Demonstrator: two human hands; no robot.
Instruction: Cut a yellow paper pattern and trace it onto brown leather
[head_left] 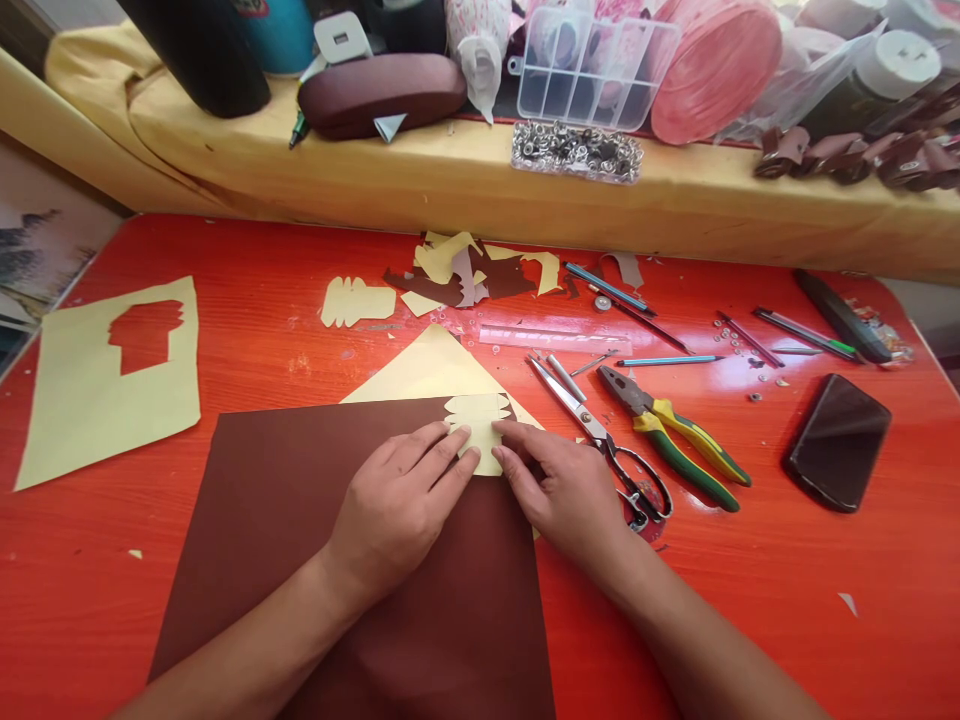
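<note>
My left hand (401, 495) and my right hand (559, 480) rest flat with their fingertips on a pale yellow paper cutout (478, 432) with a scalloped top edge. The cutout lies on a dark brown sheet (337, 550), and a yellow paper sheet (439, 375) pokes out from under that sheet. Neither hand grips anything; the fingers press from both sides. Steel scissors with black handles (600, 440) lie just right of my right hand, and their handle end nearly touches it.
Green-and-yellow pliers (667, 435) and a black phone (838, 442) lie on the red table (90, 560). Further back are a cut yellow stencil sheet (112, 385), paper scraps (472, 270), a ruler (555, 338) and several pencils. A yellow-covered shelf (465, 170) behind holds containers.
</note>
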